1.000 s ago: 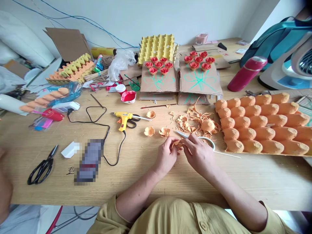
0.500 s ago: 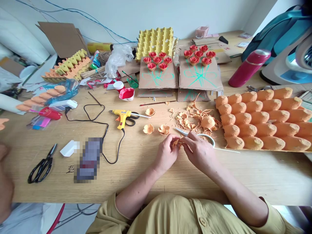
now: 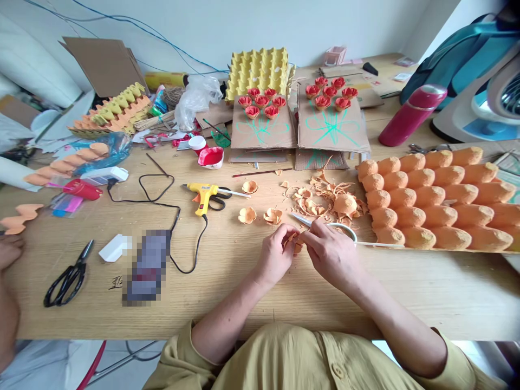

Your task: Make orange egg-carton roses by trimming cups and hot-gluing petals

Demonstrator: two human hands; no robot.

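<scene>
Between my two hands is a small orange egg-carton flower (image 3: 298, 247), partly hidden by the fingers. My left hand (image 3: 276, 254) is closed on its left side. The fingers of my right hand (image 3: 327, 246) pinch its upper right edge. Just beyond my hands lie white-handled scissors (image 3: 343, 230), partly covered by the right hand. Three finished-looking orange cups with petals, one of them a flower cup (image 3: 272, 216), sit ahead of the left hand. Orange scraps and cut pieces (image 3: 345, 207) are heaped beyond the right hand.
A large orange egg tray (image 3: 434, 200) lies to the right, near a red flask (image 3: 412, 116). A yellow glue gun (image 3: 203, 196) with its cord and black scissors (image 3: 69, 276) are to the left. Cardboard panels (image 3: 262, 130) bear red flowers. At far left another person's hand (image 3: 10, 252) holds an orange carton strip.
My fingers have shifted slightly around the flower, and more of its petals show below them. At far left, the other person's hand has brought an orange carton strip into view.
</scene>
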